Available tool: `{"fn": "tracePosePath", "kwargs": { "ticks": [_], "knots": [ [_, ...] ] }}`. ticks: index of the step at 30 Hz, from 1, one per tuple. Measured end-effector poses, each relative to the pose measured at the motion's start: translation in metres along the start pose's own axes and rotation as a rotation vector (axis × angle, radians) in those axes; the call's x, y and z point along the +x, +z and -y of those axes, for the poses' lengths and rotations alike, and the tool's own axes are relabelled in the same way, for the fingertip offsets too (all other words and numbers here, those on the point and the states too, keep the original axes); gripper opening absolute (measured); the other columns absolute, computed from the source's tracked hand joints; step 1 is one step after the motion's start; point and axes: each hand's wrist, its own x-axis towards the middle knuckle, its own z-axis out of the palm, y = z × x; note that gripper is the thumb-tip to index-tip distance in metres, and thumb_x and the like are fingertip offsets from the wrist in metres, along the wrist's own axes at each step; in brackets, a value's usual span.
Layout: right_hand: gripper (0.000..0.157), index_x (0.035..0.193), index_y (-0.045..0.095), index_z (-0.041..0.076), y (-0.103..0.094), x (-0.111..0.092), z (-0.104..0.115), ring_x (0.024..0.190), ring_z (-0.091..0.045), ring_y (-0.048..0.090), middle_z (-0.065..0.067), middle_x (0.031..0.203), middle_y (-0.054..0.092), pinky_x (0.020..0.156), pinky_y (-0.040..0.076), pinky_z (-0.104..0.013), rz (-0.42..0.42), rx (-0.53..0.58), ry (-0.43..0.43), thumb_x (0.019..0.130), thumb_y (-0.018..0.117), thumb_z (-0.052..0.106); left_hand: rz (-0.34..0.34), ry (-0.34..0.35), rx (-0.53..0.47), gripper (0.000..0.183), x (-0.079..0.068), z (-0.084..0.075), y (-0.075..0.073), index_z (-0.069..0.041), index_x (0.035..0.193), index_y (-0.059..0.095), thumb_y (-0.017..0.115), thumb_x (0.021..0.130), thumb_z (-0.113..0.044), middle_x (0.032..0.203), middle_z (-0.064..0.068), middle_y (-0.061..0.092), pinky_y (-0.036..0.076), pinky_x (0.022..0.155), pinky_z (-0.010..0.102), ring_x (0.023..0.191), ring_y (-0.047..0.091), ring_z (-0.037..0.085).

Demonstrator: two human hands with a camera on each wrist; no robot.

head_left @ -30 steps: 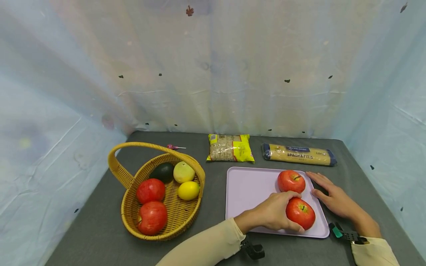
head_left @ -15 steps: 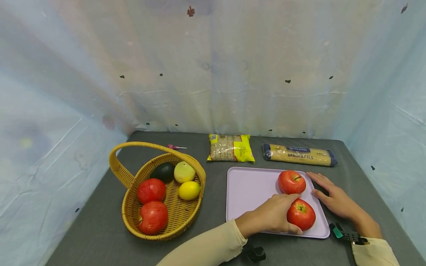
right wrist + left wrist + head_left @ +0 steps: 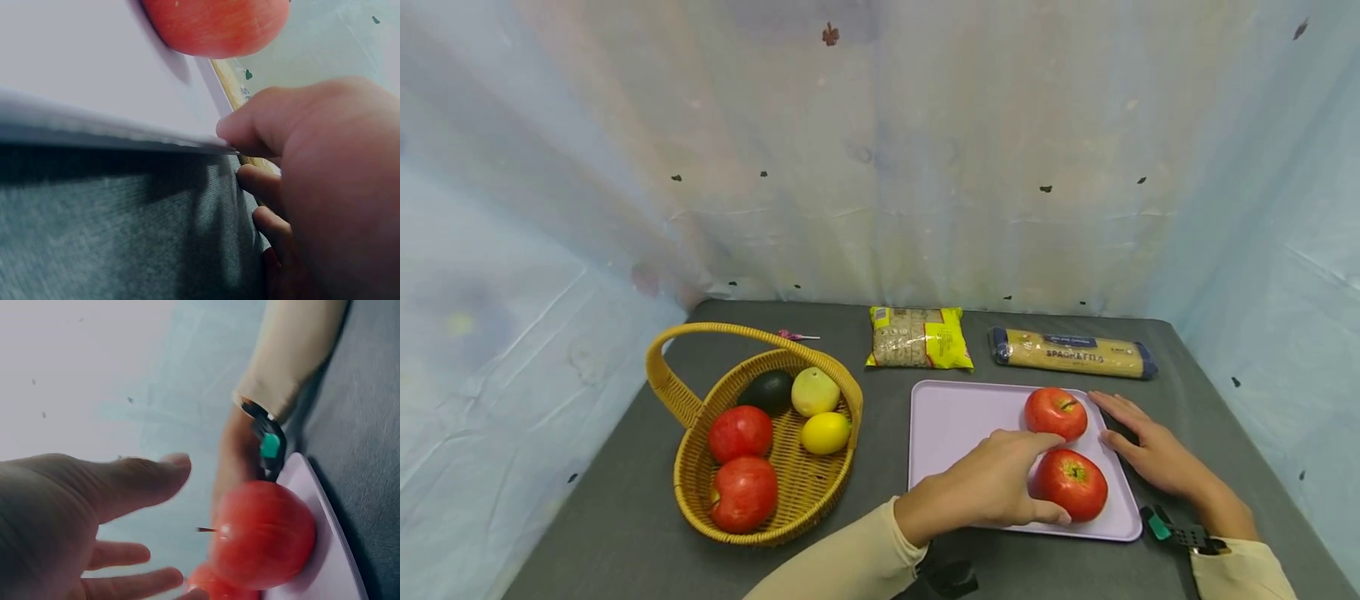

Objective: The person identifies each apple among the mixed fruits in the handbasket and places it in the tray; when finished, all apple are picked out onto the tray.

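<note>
Two red apples sit on the lilac tray point(image 3: 958, 417), a far apple point(image 3: 1055, 414) and a near apple point(image 3: 1073, 483). Beside the near apple is my left hand point(image 3: 981, 482), thumb and fingers stretched out towards it. In the left wrist view that hand point(image 3: 69, 512) is apart from the apple point(image 3: 265, 534), with nothing between thumb and fingers. At the tray's right edge lies my right hand point(image 3: 1157, 450), fingers extended. The right wrist view shows its thumb point(image 3: 250, 125) touching the tray rim, the other fingers outside the tray beside the grey cloth.
A wicker basket point(image 3: 681, 492) at left holds a lemon point(image 3: 825, 432), a pale green round fruit point(image 3: 814, 392), a dark avocado-like fruit point(image 3: 766, 392) and two red fruits point(image 3: 743, 493). Behind lie a lollipop point(image 3: 796, 336), a yellow-and-clear bag point(image 3: 919, 337) and a spaghetti pack point(image 3: 1072, 352).
My left hand has let go of the near apple and drawn back a little to the left. The right hand stays at the tray's edge.
</note>
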Motion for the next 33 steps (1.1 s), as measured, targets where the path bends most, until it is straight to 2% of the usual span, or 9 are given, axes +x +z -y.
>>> {"fn": "tracePosePath", "kwargs": {
  "ticks": [3,8,15,18,22,24,28,33],
  "knots": [
    [0.065,0.167,0.042,0.008,0.001,-0.002,-0.001,0.148,-0.065,0.035,-0.035,0.166,0.042,0.105,0.033,-0.091,-0.002,0.003,0.002,0.109,0.066,0.023,-0.011,0.077,-0.066,0.076,-0.017,0.002,-0.012,-0.017,0.153,0.063,0.091,0.09,-0.047,0.143,-0.01,0.072,0.051,0.103,0.016,0.117,0.069,0.0],
    [0.066,0.168,0.042,0.009,0.001,-0.004,-0.001,0.151,-0.067,0.03,-0.035,0.167,0.04,0.105,0.031,-0.092,-0.004,0.031,0.01,0.108,0.066,0.022,-0.039,0.163,-0.222,0.071,-0.05,0.008,-0.032,-0.016,0.152,0.063,0.093,0.091,-0.036,0.143,-0.005,0.073,0.05,0.099,0.008,0.12,0.068,-0.002],
    [0.065,0.168,0.04,0.009,-0.001,-0.003,-0.001,0.152,-0.067,0.027,-0.036,0.168,0.037,0.107,0.028,-0.093,0.006,0.043,0.024,0.11,0.064,0.026,-0.056,0.15,-0.459,0.069,-0.1,0.024,-0.063,-0.017,0.152,0.062,0.093,0.091,-0.023,0.149,-0.003,0.07,0.054,0.108,0.019,0.125,0.069,0.001],
    [0.066,0.169,0.039,0.009,-0.002,-0.003,0.001,0.153,-0.068,0.026,-0.037,0.168,0.036,0.107,0.028,-0.093,0.016,0.042,0.028,0.11,0.064,0.027,-0.075,0.158,-0.515,0.069,-0.122,0.035,-0.074,-0.018,0.153,0.062,0.092,0.091,-0.021,0.15,-0.001,0.069,0.056,0.109,0.025,0.127,0.07,0.005],
    [0.066,0.169,0.039,0.009,-0.003,-0.002,0.001,0.153,-0.068,0.025,-0.037,0.168,0.036,0.106,0.027,-0.093,0.023,0.046,0.032,0.111,0.064,0.027,-0.09,0.124,-0.567,0.07,-0.151,0.052,-0.087,-0.019,0.154,0.061,0.093,0.091,-0.024,0.15,-0.001,0.069,0.058,0.11,0.032,0.132,0.069,0.011],
    [0.066,0.169,0.039,0.009,-0.002,-0.002,0.001,0.153,-0.069,0.024,-0.037,0.168,0.036,0.106,0.026,-0.093,0.023,0.05,0.034,0.111,0.064,0.027,-0.094,0.079,-0.577,0.07,-0.167,0.061,-0.095,-0.021,0.154,0.061,0.092,0.092,-0.027,0.15,-0.002,0.069,0.059,0.11,0.036,0.134,0.068,0.013],
    [0.067,0.17,0.038,0.01,-0.002,-0.001,0.001,0.154,-0.069,0.023,-0.037,0.169,0.035,0.107,0.025,-0.094,0.021,0.054,0.037,0.111,0.064,0.028,-0.128,-0.016,-0.523,0.07,-0.197,0.08,-0.109,-0.022,0.154,0.061,0.092,0.092,-0.032,0.149,-0.003,0.069,0.06,0.11,0.04,0.134,0.069,0.017],
    [0.067,0.17,0.038,0.011,-0.001,0.001,0.001,0.154,-0.068,0.022,-0.036,0.169,0.035,0.107,0.025,-0.094,0.019,0.054,0.034,0.111,0.063,0.028,-0.191,-0.12,-0.43,0.068,-0.236,0.102,-0.125,-0.022,0.153,0.063,0.092,0.092,-0.032,0.147,-0.006,0.07,0.061,0.107,0.033,0.131,0.071,0.017]
  ]
}}
